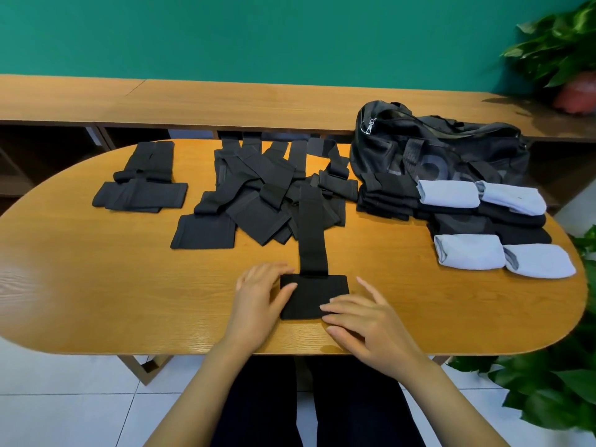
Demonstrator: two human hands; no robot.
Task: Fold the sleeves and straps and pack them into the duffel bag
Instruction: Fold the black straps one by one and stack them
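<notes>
A black strap [312, 240] lies lengthwise toward me on the oval wooden table [96, 285], its wide pad end near the front edge. My left hand [261, 298] rests flat with straight fingers on the pad's left edge. My right hand [364, 321] lies flat on its lower right corner. Behind the strap is a loose heap of black straps and sleeves [264, 191]. A black duffel bag [442, 146] sits at the back right. Folded light-blue sleeves [469, 251] and folded black pieces [387, 198] lie in front of the bag.
Two folded black pieces [142, 185] lie at the table's back left. A wooden bench [225, 101] runs along the green wall behind. Potted plants [561, 50] stand at the right, with more leaves by the table's right end. White tiled floor lies below.
</notes>
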